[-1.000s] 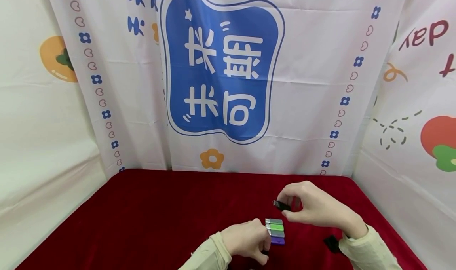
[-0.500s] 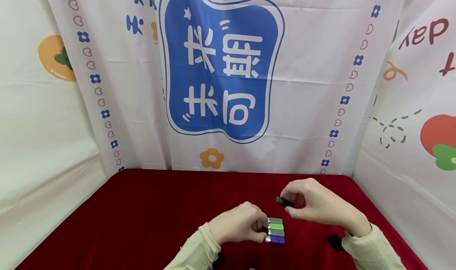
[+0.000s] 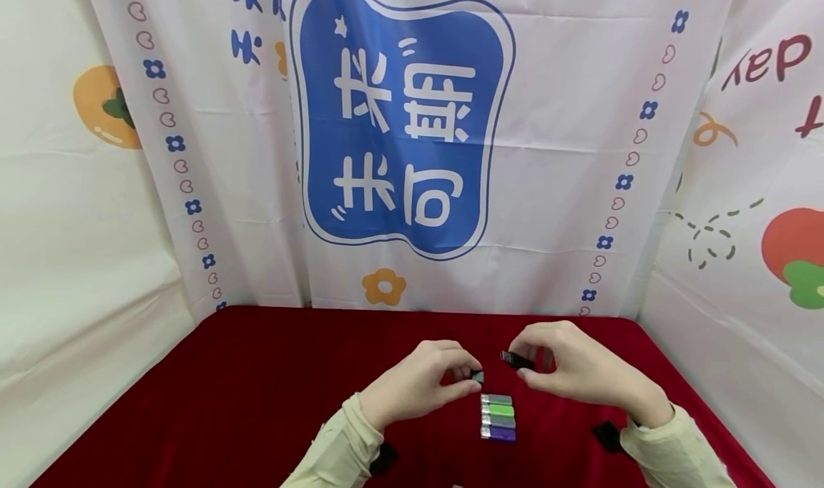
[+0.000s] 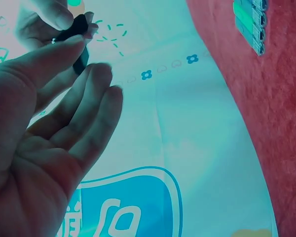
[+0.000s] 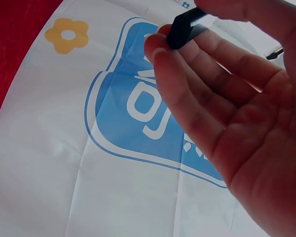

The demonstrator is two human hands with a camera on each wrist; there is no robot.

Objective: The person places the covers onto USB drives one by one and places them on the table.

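Observation:
My right hand (image 3: 579, 366) pinches a black USB flash drive (image 3: 517, 360) between thumb and fingers, its metal plug pointing left. Facing it, my left hand (image 3: 415, 381) holds a small dark cap-like piece (image 3: 477, 376) at the fingertips; its exact kind I cannot tell. A short gap separates the two in the head view. In the left wrist view, the dark piece (image 4: 81, 64) overlaps the drive's region. Just below the hands, several USB flash drives lie side by side in a column: grey ones, a green one (image 3: 499, 409) and a purple one (image 3: 501, 434) nearest me.
A dark red cloth (image 3: 270, 388) covers the table. Black objects show beside the left sleeve (image 3: 335, 445) and right sleeve (image 3: 672, 449). Printed white curtains (image 3: 560, 152) stand behind and on both sides. A small pale thing (image 3: 457, 486) peeks in at the bottom edge.
My left hand has risen from beside the purple drive, up past the column, to near the right hand, carrying the small dark piece. My right hand has shifted slightly right and up with its drive.

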